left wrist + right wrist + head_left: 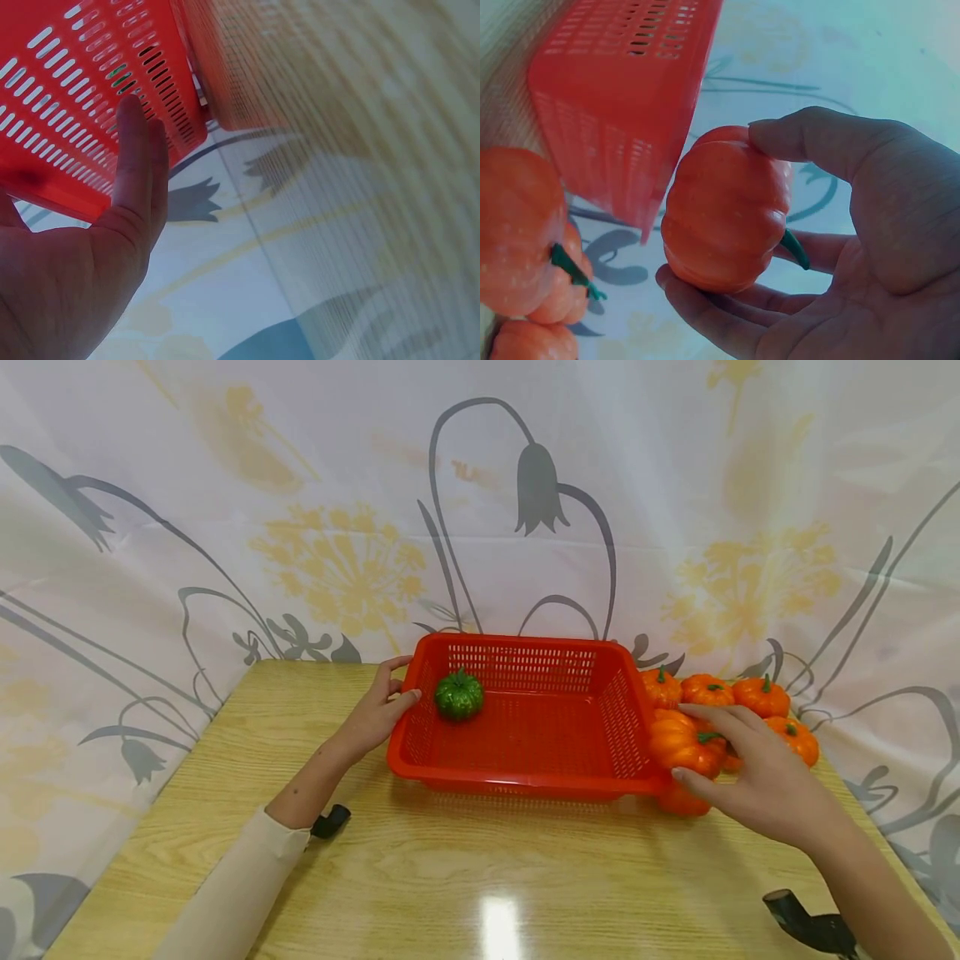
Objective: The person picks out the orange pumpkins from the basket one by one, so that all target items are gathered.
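Observation:
A red plastic basket (517,781) with slotted walls stands on the table, and a small green pumpkin (459,695) lies inside at its left end. My left hand (377,714) holds the basket's left side, thumb over the rim; in the left wrist view its fingers lie along the slotted wall. At the basket's right end, my right hand (761,772) grips an orange pumpkin (727,210) between thumb and fingers, its green stem toward the palm. That pumpkin is lifted beside the basket's right rim, overlapping other orange pumpkins in the head view.
Several more orange pumpkins (762,697) are grouped on the table right of the basket. A flower-patterned cloth (345,485) hangs behind the wooden table (420,877). Black wrist-worn pieces (806,922) show near both wrists.

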{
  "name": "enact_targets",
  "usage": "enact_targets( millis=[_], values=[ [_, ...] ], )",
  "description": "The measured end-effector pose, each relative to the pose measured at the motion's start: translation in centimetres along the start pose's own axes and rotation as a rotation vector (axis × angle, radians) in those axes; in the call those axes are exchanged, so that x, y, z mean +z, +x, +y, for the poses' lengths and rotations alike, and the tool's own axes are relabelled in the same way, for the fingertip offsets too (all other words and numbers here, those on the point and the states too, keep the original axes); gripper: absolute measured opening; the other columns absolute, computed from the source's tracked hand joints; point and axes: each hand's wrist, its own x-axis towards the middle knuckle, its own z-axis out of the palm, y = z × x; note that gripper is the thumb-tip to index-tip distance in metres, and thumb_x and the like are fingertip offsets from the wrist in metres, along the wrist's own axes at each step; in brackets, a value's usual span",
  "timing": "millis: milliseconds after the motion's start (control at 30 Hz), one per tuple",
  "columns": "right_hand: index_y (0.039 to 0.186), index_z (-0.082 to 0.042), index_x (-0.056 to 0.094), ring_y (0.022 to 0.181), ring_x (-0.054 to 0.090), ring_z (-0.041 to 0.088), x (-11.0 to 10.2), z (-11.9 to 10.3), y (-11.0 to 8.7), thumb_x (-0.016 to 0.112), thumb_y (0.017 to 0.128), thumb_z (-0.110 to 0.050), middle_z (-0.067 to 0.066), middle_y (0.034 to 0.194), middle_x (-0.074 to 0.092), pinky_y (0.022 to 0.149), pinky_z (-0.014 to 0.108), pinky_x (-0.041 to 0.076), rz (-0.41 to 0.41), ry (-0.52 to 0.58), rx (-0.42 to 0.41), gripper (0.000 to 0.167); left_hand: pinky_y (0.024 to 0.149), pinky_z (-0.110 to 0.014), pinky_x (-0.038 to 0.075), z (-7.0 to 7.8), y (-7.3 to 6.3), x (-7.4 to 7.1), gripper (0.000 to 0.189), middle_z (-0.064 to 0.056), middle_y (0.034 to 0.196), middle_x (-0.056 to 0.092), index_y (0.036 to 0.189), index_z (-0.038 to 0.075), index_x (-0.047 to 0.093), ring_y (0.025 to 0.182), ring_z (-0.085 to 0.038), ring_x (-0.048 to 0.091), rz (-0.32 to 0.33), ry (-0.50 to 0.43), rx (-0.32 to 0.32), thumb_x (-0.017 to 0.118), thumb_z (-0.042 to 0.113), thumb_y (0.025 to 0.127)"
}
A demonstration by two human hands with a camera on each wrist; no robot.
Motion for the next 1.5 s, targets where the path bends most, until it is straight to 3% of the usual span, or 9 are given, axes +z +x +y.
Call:
enact_targets(
  millis=[300, 567, 867, 1067, 1233, 1500],
  values=[
    [0.148, -0.011, 0.059, 0.118, 0.055, 0.040, -0.7, 1.7, -1.4, 0.093, 0.082, -0.024, 0.019, 0.141, 0.059, 0.082, 0.056, 0.048, 0.000, 0.002, 0.050, 0.075, 0.085, -0.047, 0.065, -0.2, 0.1, -0.1, 0.064, -0.033, 0.134, 0.054, 0.167, 0.015, 0.016, 0.113, -0.049, 0.069, -0.006, -0.001, 0.006, 0.049, 0.019, 0.112],
    [0.142, -0.006, 0.062, 0.106, 0.057, 0.036, -1.1, 3.5, -2.4, 0.094, 0.079, -0.022, 0.019, 0.130, 0.062, 0.076, 0.033, 0.043, 0.018, -0.036, 0.056, 0.073, 0.085, -0.048, 0.065, -0.1, 0.1, 0.0, 0.064, -0.033, 0.132, 0.053, 0.167, 0.014, 0.017, 0.111, -0.049, 0.069, -0.002, -0.006, -0.001, 0.049, 0.019, 0.112],
    [0.137, 0.000, 0.063, 0.099, 0.064, 0.045, -1.1, 5.6, -2.7, 0.096, 0.075, -0.020, 0.025, 0.129, 0.061, 0.072, 0.051, 0.053, -0.044, -0.068, 0.097, 0.072, 0.084, -0.046, 0.065, -0.2, 0.1, 0.0, 0.064, -0.033, 0.132, 0.054, 0.167, 0.014, 0.017, 0.111, -0.049, 0.070, 0.000, 0.000, -0.001, 0.050, 0.019, 0.112],
    [0.137, 0.006, 0.058, 0.110, 0.056, 0.059, -1.3, 6.8, -2.5, 0.093, 0.079, -0.023, 0.036, 0.135, 0.053, 0.082, 0.071, 0.050, -0.166, -0.059, 0.197, 0.074, 0.084, -0.047, 0.065, -0.1, 0.1, 0.0, 0.064, -0.034, 0.133, 0.053, 0.167, 0.014, 0.017, 0.111, -0.049, 0.069, -0.003, 0.000, -0.002, 0.049, 0.019, 0.112],
    [0.137, 0.008, 0.056, 0.106, 0.059, 0.056, -1.3, 7.9, -2.7, 0.093, 0.079, -0.026, 0.038, 0.131, 0.052, 0.080, 0.068, 0.052, -0.217, -0.064, 0.241, 0.077, 0.085, -0.048, 0.065, 0.0, 0.1, 0.0, 0.064, -0.034, 0.134, 0.053, 0.167, 0.014, 0.017, 0.113, -0.050, 0.069, -0.005, -0.002, -0.003, 0.049, 0.018, 0.112],
    [0.131, 0.012, 0.057, 0.104, 0.061, 0.054, -0.8, 9.3, -2.7, 0.095, 0.076, -0.024, 0.034, 0.115, 0.065, 0.083, 0.067, 0.052, -0.284, -0.061, 0.250, 0.076, 0.084, -0.048, 0.065, -0.2, 0.1, 0.0, 0.064, -0.033, 0.133, 0.055, 0.167, 0.014, 0.018, 0.110, -0.049, 0.070, 0.002, -0.009, 0.011, 0.050, 0.018, 0.112]
  ],
)
